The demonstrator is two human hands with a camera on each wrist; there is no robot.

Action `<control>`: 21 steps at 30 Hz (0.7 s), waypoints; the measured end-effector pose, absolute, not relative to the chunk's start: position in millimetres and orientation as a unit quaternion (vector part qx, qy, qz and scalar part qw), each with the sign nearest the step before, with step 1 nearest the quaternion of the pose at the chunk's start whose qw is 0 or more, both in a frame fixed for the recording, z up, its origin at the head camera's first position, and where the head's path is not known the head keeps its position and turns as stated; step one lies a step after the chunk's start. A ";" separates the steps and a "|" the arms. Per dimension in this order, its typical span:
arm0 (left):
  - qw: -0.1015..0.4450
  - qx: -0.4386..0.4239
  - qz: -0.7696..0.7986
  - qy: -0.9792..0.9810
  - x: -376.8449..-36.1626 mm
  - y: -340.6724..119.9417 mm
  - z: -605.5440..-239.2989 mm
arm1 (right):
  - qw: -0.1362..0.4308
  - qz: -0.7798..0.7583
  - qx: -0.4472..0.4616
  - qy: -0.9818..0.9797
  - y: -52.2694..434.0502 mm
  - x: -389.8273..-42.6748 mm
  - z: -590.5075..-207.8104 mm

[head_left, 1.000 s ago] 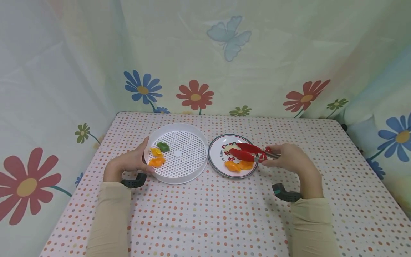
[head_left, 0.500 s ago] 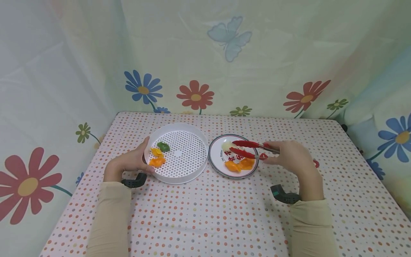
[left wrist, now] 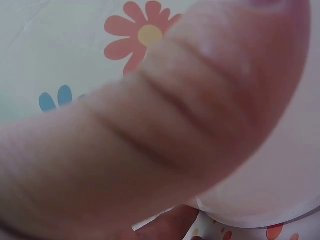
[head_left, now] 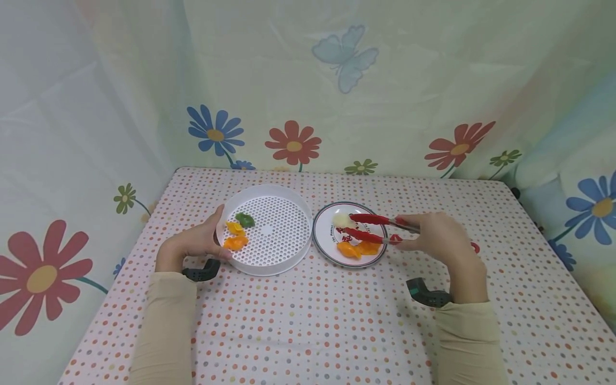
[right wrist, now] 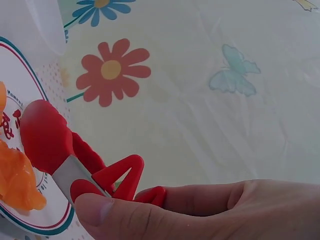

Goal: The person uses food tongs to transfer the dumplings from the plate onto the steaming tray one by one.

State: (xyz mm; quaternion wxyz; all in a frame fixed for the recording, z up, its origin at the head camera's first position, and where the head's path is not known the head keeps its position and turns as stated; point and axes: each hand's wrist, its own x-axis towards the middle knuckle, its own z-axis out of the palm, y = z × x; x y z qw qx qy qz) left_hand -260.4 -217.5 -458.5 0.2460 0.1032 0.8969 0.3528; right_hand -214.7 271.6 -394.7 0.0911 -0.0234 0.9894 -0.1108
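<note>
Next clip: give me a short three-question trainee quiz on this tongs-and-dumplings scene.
1. True or false: the red tongs are clamped on a dumpling.
2. How many pieces lie in the white perforated tray? A) two B) three C) five
3. Which hand steadies the tray's rim?

Key:
1. False; the arms are apart over the plate.
2. B: two orange, one green.
3. The left hand; the right hand holds the tongs.

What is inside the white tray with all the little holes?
Inside the white tray lie three small pieces: a green piece, a yellow piece and an orange piece. The left hand covers part of its rim.
</note>
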 end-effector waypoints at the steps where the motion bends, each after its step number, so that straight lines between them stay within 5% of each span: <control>1: 0.247 0.102 0.349 0.898 -260.5 -217.8 -458.7 | 0.093 -0.110 -0.023 0.989 270.9 -215.1 -395.2; 21: 0.249 0.107 0.357 0.894 -259.6 -217.7 -457.5 | 0.114 -0.117 -0.024 0.986 266.2 -219.5 -400.8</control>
